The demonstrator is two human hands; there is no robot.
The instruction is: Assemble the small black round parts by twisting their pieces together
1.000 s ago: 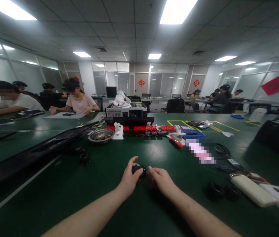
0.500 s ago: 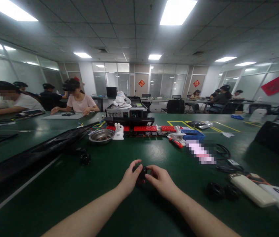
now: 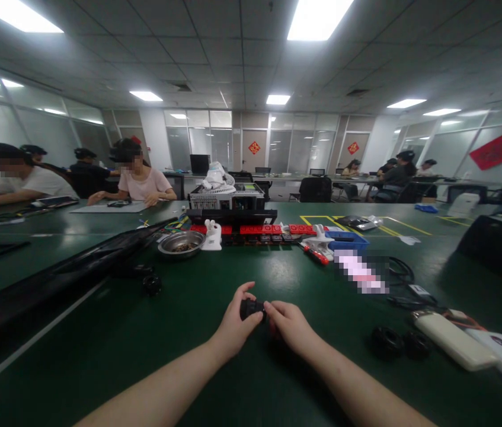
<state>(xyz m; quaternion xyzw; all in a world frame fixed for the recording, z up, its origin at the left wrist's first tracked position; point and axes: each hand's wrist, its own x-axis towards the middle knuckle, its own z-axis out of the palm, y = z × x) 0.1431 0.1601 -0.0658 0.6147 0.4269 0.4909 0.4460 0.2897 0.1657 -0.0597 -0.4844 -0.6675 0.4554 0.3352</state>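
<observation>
A small black cylindrical part (image 3: 251, 308) is held up between my hands, just above the green table. My left hand (image 3: 234, 323) is closed around its left side, the thumb lying across the near face and the index finger raised at the back. At its right end, the thumb and index finger of my right hand (image 3: 293, 327) pinch together on it. The exact kind of part is too dark to make out. Similar black round parts lie apart from my hands: one at the left (image 3: 152, 284) and two at the right, the larger one (image 3: 387, 343) beside the other (image 3: 417, 344).
Ahead are a metal bowl (image 3: 181, 244) of small pieces, a white stand (image 3: 212, 236), a red strip (image 3: 259, 229), a red-handled tool (image 3: 316, 255) and a blue tray (image 3: 347, 241). A long black panel (image 3: 68, 267) crosses the left; a beige block (image 3: 453, 341) lies right. Co-workers sit beyond.
The black part has turned in my hands, so more of its length shows sideways. My right fingers have closed in on its right end.
</observation>
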